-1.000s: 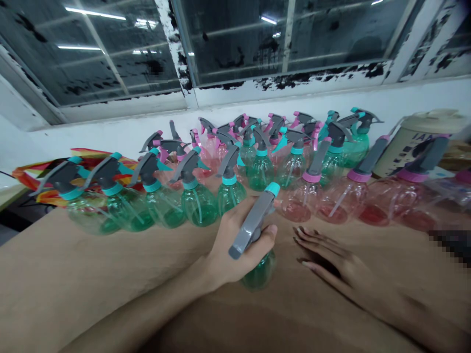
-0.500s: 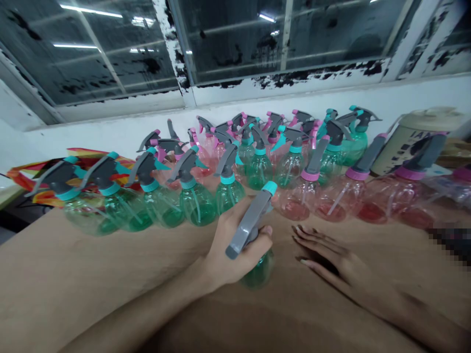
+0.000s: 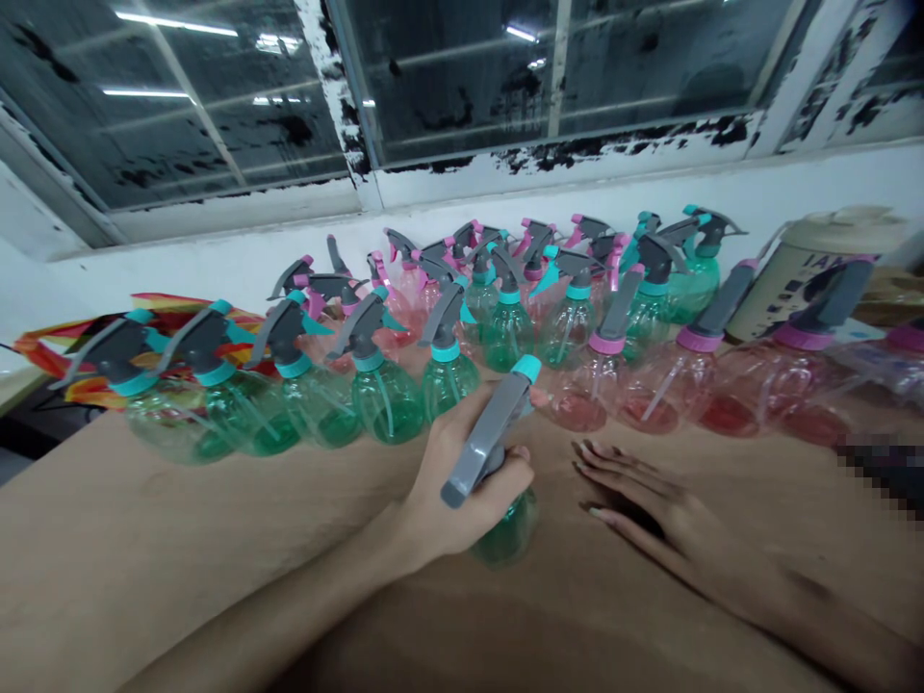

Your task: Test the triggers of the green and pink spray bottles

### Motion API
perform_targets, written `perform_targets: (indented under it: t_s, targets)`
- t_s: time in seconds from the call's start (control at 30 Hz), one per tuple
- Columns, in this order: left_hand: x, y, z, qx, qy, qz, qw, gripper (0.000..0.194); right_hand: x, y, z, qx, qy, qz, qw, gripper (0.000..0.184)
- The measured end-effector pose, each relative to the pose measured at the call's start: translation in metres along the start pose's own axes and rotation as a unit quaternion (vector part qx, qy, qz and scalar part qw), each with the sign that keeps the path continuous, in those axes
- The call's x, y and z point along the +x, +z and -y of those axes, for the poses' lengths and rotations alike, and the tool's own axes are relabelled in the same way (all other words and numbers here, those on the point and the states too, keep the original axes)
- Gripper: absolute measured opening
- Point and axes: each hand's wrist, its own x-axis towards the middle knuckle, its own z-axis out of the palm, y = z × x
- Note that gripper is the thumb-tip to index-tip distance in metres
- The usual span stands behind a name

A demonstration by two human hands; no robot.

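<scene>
My left hand [image 3: 458,481] is wrapped round the neck of a green spray bottle [image 3: 509,529], which has a grey trigger head and a turquoise nozzle. The bottle is upright, its lower part showing below my fingers. To the right, my right hand [image 3: 646,500] rests on the wooden table [image 3: 289,539] with fingers stretched out, holding nothing. Just beyond my left hand stands a row of green spray bottles [image 3: 390,399]. Pink spray bottles [image 3: 577,395] form a row beyond my right hand.
More pink and green spray bottles [image 3: 697,284] crowd the back by the wall. A large cream jug [image 3: 783,279] stands at the back right. Red and yellow cloth or wrapping [image 3: 194,313] lies at the left. A window [image 3: 462,87] with peeling paint is above.
</scene>
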Motion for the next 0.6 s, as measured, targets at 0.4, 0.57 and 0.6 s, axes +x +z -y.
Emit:
perform_targets:
  t_s: [0.4,0.57,0.6]
  targets:
    - [0.0025,-0.0039,-0.0025,-0.038,0.02,0.002,0.999,0.007,0.001,-0.0008,0.0013,0.019,0.002,-0.005,1.0,0.048]
    - [0.0017,0.0004,0.0003,0.006,0.016,-0.007,1.0,0.02,0.0014,0.001,0.0012,0.028,0.0,-0.024,0.999,0.048]
    - [0.0013,0.0015,0.0008,0.009,0.012,-0.011,1.0,0.023,0.0015,0.0008,0.002,0.032,0.002,-0.027,0.999,0.048]
